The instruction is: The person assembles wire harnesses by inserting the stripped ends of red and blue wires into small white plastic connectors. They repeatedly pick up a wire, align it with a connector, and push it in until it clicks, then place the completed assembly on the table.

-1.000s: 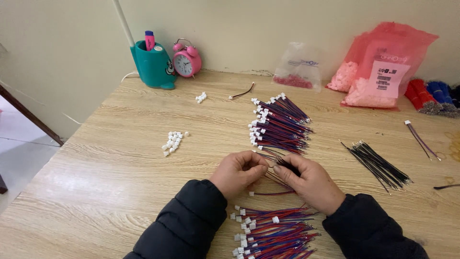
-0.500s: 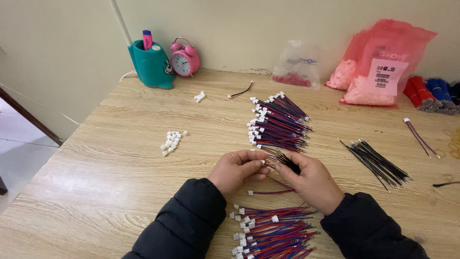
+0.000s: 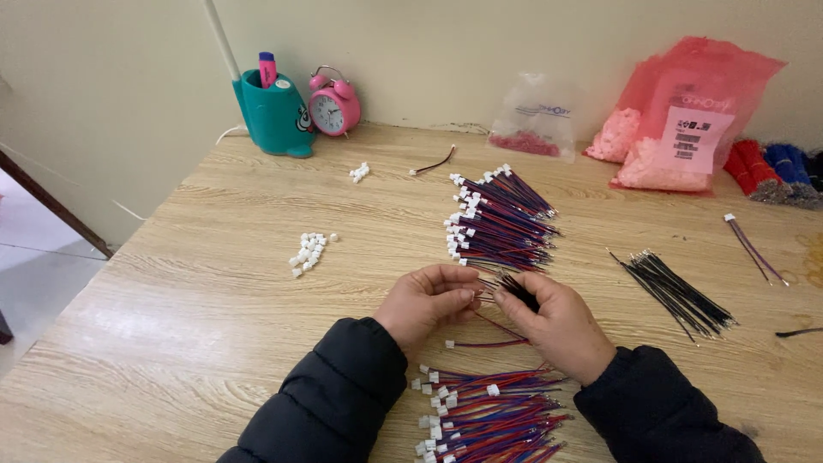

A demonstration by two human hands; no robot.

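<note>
On the wooden worktop (image 3: 214,283), loose white connectors (image 3: 309,252) lie well left of the hands. The left hand (image 3: 426,302) pinches a wire end; just beside it, the right hand (image 3: 553,321) grips a small bunch of black wires (image 3: 514,290), their long axis running left-right between both hands. Finished red-blue harnesses (image 3: 501,219) lie beyond, black wires (image 3: 677,293) farther right.

Thin black wires (image 3: 517,290) pinched between both hands, above table.

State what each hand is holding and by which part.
The right hand grips a small bundle of thin black wires near one end. The left hand pinches something at its fingertips, too small to identify.
</note>
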